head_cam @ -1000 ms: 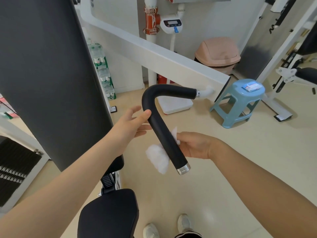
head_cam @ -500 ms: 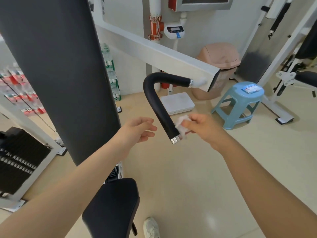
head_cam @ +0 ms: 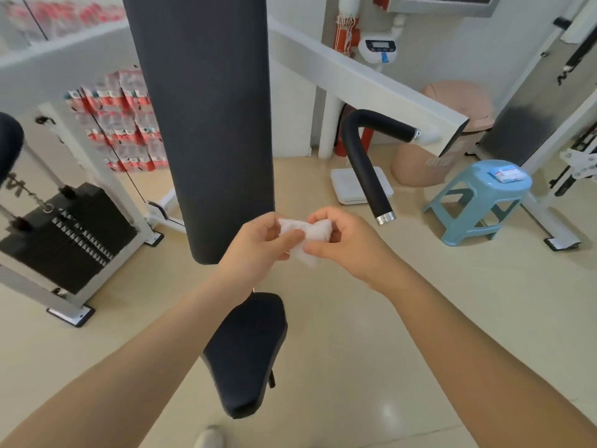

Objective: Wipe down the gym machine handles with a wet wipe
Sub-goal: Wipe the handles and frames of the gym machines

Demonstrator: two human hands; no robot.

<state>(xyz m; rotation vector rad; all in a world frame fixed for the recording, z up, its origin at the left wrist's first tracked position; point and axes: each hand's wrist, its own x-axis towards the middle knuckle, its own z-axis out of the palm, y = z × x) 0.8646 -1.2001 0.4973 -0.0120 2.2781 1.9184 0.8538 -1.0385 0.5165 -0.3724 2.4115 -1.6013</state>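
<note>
Both hands hold the wet wipe (head_cam: 305, 242) in the air, in front of the black back pad (head_cam: 206, 124). The left hand (head_cam: 258, 250) and right hand (head_cam: 342, 240) pinch it with curled fingers. It looks soft, light and floppy, so bunching it should help. The curved black handle (head_cam: 361, 156) hangs apart, to the right.

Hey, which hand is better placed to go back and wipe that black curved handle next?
Right, probably. The right hand pinches the wet wipe and sits nearer the handle; the left hand is farther.
</note>
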